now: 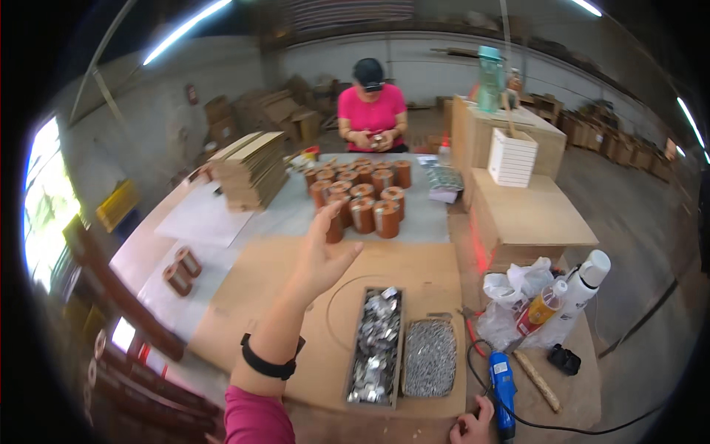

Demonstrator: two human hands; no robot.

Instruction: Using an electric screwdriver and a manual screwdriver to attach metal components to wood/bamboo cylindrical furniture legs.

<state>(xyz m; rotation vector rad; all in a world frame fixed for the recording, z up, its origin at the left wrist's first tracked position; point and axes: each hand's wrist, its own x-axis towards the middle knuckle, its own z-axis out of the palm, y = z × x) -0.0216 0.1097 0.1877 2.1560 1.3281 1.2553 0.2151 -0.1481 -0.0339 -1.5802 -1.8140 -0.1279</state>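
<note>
My left hand is stretched forward with the thumb spread from the fingers. Its fingertips overlap a brown hollow cylinder at the near left of a standing group; I cannot tell whether they touch it. Nothing shows in the palm. My right hand lies at the near table edge, fingers loosely curled and slightly apart, with nothing visible in it. Close beside it is a blue power screwdriver with a black cord. Between the hands stand a long metal tray of shiny metal pieces and a box of small screws or nails.
Across the table a person in pink handles a small object. Stacked boards and two cylinders are at left. At right are a wooden box, a white flask, a bottle and a wooden stick.
</note>
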